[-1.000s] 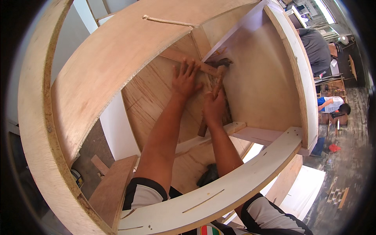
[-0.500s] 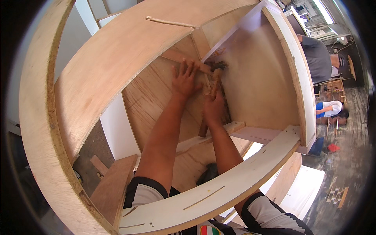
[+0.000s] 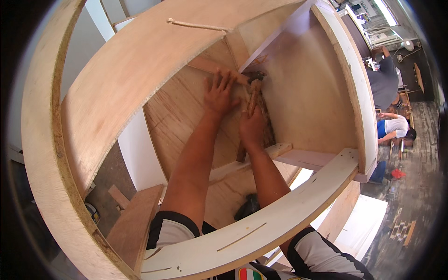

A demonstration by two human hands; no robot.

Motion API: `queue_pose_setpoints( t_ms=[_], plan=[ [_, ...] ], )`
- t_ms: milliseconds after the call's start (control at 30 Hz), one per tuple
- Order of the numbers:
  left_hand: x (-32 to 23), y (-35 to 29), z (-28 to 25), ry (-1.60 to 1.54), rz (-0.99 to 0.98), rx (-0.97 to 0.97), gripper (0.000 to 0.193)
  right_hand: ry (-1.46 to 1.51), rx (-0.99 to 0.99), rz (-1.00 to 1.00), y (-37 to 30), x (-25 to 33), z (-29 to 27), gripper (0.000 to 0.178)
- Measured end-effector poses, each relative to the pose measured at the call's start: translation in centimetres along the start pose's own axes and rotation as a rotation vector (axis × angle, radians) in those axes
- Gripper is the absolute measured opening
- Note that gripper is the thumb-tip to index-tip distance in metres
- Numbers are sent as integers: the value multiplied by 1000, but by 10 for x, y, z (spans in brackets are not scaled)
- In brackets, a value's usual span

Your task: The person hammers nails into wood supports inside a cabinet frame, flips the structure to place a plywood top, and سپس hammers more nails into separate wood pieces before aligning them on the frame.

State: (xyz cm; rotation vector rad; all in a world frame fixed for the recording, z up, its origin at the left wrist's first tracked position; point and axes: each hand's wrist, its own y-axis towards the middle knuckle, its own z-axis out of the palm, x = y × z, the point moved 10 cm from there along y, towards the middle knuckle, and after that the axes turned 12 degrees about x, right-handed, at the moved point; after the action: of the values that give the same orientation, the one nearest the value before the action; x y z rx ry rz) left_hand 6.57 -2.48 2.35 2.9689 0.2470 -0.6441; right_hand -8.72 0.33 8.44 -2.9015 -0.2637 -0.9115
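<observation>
Hammer: well beyond the rail, wooden handle slanting, dark head at the far end.
Right hand: beyond the rail, wrapped around the hammer's handle, its forearm passing beneath the rail.
Left hand: also beyond the rail, flat with fingers spread wide, its forearm passing beneath too.
Strip: farther from the rail than the left wrist, running from the left hand toward the hammer's head; that corner is shadowed, so whether head and strip touch is hard to tell.
Backboard: beyond the rail, under the left hand, streaked with grain.
Side panel: beyond the rail's right end, smooth and pale.
Curved panel: beyond the rail's left end, rough along its inner edge.
Co-workers: two, farther off than the rail's right end, one in grey, one in white.
</observation>
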Motion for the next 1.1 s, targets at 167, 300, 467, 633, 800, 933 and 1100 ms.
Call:
queue_pose_setpoints(
  t_ms=[167, 300, 467, 633, 800, 933, 1100],
  plan=[
    [1, -4, -5, -20, -7, -68, 94, 300, -26, -39, -4, 3, -5, 37],
    [1, -3, -4, -26, -6, -51, 94, 97, 82, 87, 3, -8, 7, 40],
    [0, -5, -4, -49, 12, -38, 94, 177, -33, -5, 4, -10, 3, 42],
    [2, -3, -2, -21, -14, -10, 93, 295, 12, 20, 5, -14, 8, 42],
    [1, -3, -1, -35, 1, -9, 92, 4, 36, 7, 3, -2, 0, 44],
    [1, -5, -2, -5, 12, -29, 92, 106, 22, -15, 0, 2, -5, 44],
    [1, -3, -2, -48, 10, -63, 97, 67, 94, 28, 3, 1, -2, 48]
  ],
)
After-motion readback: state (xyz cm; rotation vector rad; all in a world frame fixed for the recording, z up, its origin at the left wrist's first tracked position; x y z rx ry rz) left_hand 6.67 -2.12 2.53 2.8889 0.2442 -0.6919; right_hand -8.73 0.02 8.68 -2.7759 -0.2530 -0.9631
